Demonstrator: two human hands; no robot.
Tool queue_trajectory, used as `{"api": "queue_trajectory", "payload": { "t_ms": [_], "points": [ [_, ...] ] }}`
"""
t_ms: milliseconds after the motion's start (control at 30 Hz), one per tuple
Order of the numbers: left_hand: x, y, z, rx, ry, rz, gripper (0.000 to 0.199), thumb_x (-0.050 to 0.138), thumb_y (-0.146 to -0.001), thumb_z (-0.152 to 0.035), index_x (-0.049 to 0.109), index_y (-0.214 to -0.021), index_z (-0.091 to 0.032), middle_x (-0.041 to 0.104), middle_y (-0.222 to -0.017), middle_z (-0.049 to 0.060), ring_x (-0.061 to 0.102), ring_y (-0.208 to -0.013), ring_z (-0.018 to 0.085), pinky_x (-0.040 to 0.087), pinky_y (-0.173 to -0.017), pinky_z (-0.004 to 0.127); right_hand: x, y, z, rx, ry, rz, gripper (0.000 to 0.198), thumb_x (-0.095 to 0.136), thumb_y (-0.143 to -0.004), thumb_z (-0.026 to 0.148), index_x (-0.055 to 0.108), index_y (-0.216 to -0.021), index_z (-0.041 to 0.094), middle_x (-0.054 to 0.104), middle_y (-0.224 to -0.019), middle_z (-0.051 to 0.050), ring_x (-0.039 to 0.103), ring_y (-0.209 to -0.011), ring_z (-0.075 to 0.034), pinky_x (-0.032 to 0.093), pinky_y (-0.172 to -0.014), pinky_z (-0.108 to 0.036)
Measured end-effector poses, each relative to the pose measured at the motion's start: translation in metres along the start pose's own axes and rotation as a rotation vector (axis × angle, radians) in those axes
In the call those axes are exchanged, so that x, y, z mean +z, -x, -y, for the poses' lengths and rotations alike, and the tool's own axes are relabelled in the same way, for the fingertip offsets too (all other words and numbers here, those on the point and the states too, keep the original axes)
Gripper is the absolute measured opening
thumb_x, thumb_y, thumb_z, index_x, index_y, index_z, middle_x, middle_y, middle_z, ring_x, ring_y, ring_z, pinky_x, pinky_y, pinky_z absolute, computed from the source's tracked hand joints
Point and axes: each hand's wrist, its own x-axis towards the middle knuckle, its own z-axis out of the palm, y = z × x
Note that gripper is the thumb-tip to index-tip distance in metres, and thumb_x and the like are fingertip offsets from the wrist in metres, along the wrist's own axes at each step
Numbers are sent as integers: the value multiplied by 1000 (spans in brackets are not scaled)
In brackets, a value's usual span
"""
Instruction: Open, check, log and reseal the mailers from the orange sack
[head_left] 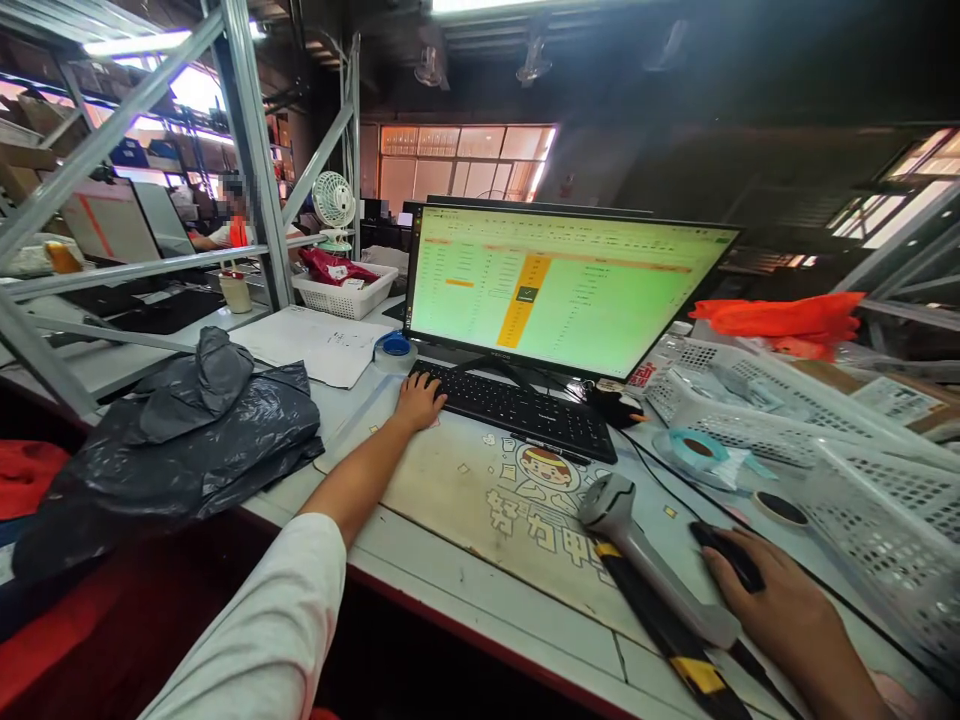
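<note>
My left hand (420, 402) lies on the left end of a black keyboard (517, 412), its fingers spread over the keys. My right hand (784, 605) is wrapped over a black computer mouse (731, 556) on the desk's right side. Just left of the mouse lies a grey barcode scanner (660, 570). Partly under it is a black tool with yellow bands (645, 610), whose kind I cannot make out. Behind the keyboard stands a monitor (577, 285) showing a green-tinted spreadsheet with an orange column. A printed desk mat (442, 490) spreads in front of the keyboard.
Rolls of tape (694, 450) and white perforated baskets (877, 500) crowd the right. A grey plastic bag (225, 430) overhangs the left edge, near papers (315, 340) and blue tape (395, 346). Metal shelf posts (251, 150) rise behind; another person (236, 225) sits beyond them.
</note>
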Motion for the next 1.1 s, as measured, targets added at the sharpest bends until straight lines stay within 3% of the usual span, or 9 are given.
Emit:
{"api": "queue_trajectory", "payload": {
  "t_ms": [333,600,933,1100],
  "points": [
    [-1,1,-1,-14,-34,16,52,42,-105,-46,56,-147,-19,46,-160,13,35,-150,35,27,-127,49,1,5,-5,-48,52,-3,48,49,-89,59,69,-114,22,67,-125,-19,64,-119,-45,53,-102,-62],
    [-1,2,0,-6,-24,14,52,43,-104,-44,57,-147,-17,45,-160,14,35,-150,37,28,-126,51,-3,9,7,-56,104,22,50,48,-93,51,65,-125,17,64,-130,-19,60,-127,-36,47,-113,-53],
    [-1,0,2,28,-69,-19,51,43,-104,-44,59,-144,-17,50,-156,14,40,-146,37,33,-123,52,-8,13,15,129,263,23,48,49,-92,40,65,-133,20,62,-140,-14,65,-120,-34,57,-99,-50],
    [1,-1,2,28,-69,-30,51,44,-104,-44,60,-143,-17,52,-155,14,42,-144,37,36,-121,52,-9,9,18,225,315,59,56,44,-93,43,62,-138,15,60,-143,-15,64,-121,-36,57,-99,-51]
  ]
}}
